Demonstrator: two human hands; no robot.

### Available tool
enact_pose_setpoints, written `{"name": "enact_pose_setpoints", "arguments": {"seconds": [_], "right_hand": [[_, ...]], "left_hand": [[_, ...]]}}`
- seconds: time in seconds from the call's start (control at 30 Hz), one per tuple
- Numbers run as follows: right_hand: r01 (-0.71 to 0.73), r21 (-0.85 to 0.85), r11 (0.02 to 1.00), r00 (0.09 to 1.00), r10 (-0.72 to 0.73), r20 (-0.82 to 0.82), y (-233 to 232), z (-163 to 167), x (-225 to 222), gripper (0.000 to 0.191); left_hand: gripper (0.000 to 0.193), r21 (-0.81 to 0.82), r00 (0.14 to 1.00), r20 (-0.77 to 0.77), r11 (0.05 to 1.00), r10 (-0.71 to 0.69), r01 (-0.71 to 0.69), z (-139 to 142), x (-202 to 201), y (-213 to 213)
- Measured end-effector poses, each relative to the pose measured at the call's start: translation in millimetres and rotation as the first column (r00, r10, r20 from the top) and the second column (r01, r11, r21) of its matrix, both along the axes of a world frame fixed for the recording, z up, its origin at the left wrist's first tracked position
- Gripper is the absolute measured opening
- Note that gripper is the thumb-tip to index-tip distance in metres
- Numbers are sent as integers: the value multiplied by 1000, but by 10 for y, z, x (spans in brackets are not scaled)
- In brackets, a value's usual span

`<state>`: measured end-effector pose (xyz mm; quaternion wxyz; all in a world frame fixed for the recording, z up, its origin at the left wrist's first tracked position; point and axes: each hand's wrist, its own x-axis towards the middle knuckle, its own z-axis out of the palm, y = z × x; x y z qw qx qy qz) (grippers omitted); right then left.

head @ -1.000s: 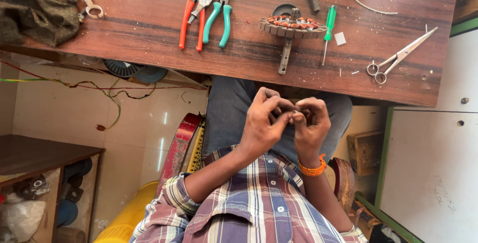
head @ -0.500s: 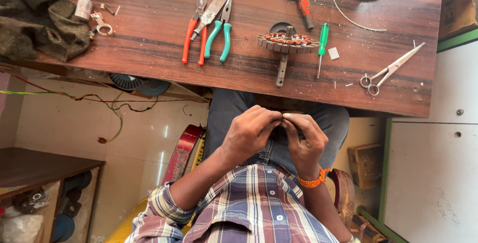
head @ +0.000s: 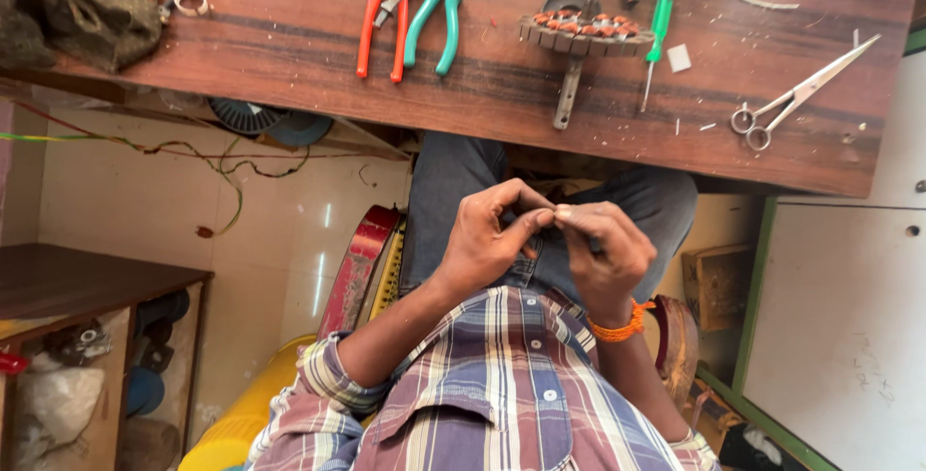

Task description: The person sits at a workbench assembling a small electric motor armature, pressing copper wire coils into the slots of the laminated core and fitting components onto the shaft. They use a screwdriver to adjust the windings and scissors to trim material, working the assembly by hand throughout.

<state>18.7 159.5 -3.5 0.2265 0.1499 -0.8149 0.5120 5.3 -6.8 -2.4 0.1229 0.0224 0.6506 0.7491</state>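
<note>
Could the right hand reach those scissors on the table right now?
Probably yes: the scissors lie uncovered on the wooden table, toward that side. But the right hand is busy, pinched against the left hand over the lap.

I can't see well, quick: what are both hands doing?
Left hand: pinched shut, item too small to tell.
Right hand: pinched shut, item too small to tell.

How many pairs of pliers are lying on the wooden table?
2. The orange-handled pliers and the teal-handled pliers lie side by side at the top of the wooden table, left of the wound metal part. Their heads are cut off by the frame edge.
</note>
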Motion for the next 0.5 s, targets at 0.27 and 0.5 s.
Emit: {"name": "enact_pose_setpoints", "arguments": {"seconds": [0.27,0.5], "right_hand": [[33,-403,915,830,200,521,43,-53,-95,14],[65,-329,942,927,65,370,-136,-234,-26,10]], "left_hand": [[9,-332,755,-656,899,-2,-286,14,-42,-57],[10,-233,940,-334,960,69,-153,-43,-87,-17]]}}
